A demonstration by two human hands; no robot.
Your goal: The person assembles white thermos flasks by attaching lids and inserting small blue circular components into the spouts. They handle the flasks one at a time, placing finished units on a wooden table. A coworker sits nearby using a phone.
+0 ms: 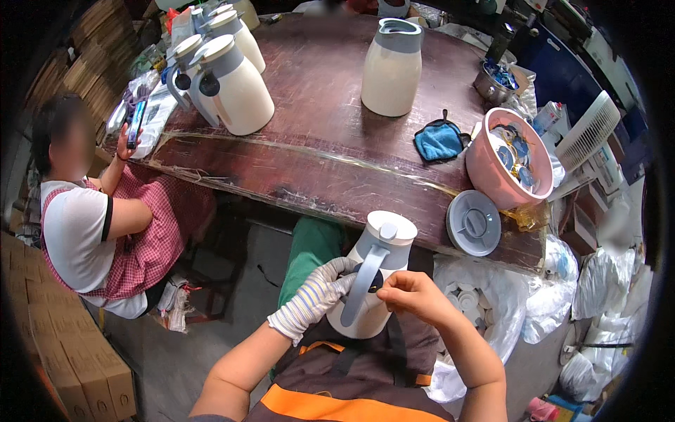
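Observation:
A cream thermos jug (367, 309) with a grey neck and grey handle stands in my lap, its white lid on. My left hand (320, 294), in a striped knit glove, grips the jug beside the handle. My right hand (420, 297) is bare, with thumb and fingers pinched together close to the handle's right side. Whatever lies between those fingertips is too small to make out. Behind the handle a dark round patch (374, 280) shows on the jug's body, partly covered by the handle and my fingers.
On the brown table (309, 105) are a lidless thermos jug (392, 77), several lidded jugs (239, 95) at left, a blue cloth (439, 139), a pink basin (485, 165) of small parts and a grey round lid (474, 224). A seated person (91, 232) holds a phone at left.

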